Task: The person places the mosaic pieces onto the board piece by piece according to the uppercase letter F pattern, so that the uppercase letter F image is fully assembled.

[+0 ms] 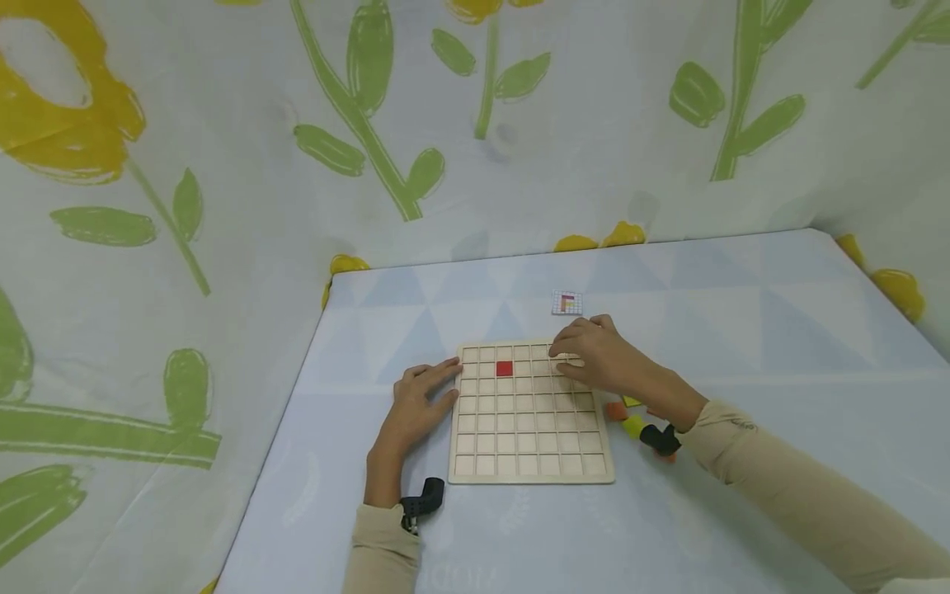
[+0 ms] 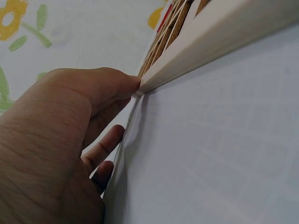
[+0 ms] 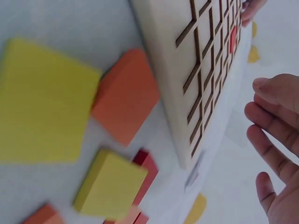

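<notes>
A wooden grid board (image 1: 530,478) lies on the table with one red square tile (image 1: 504,369) in a cell near its far edge. The left hand (image 1: 418,406) touches the board's left edge with its fingertips; in the left wrist view the thumb of that hand (image 2: 70,121) rests against the board's side (image 2: 210,46). Over the far right part of the board hovers the right hand (image 1: 604,355), fingers slightly bent. In the right wrist view nothing shows between the thumb and fingers of the right hand (image 3: 280,135).
Right of the board lie several loose pieces, among them a yellow block (image 3: 42,102), an orange block (image 3: 128,95) and a smaller yellow block (image 3: 112,184). A small pattern card (image 1: 567,303) lies beyond the board. A flowered cloth (image 1: 245,165) hangs behind the table.
</notes>
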Motion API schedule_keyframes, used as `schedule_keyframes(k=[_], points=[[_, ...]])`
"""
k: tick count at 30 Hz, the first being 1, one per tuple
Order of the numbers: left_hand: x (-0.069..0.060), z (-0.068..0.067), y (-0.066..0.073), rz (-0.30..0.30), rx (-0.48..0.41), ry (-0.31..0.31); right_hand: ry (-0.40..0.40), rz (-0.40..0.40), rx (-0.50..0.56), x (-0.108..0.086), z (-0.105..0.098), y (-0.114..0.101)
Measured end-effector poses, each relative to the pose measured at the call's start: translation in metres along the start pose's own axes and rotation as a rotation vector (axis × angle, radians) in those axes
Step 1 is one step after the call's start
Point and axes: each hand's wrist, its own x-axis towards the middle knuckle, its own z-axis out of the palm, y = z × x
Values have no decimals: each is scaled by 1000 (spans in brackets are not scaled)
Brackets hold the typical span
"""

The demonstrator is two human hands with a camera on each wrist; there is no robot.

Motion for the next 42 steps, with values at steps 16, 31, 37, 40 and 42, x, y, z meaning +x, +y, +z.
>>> schedule_keyframes(k=[16,31,37,40,42], points=[[0,1,-1,0,1,6,-20,197,-14,-45,-19,31],[0,-2,3,8,21,-6,-54,282,-46,-71,-21,65],[-1,-2,2,10,13,-5,-44,279,-54,-74,-22,68],[0,-1,0,3,14,-8,-50,283,-52,-75,-23,69],[1,0,-1,1,16,-7,-55,281,-54,-75,-22,70]])
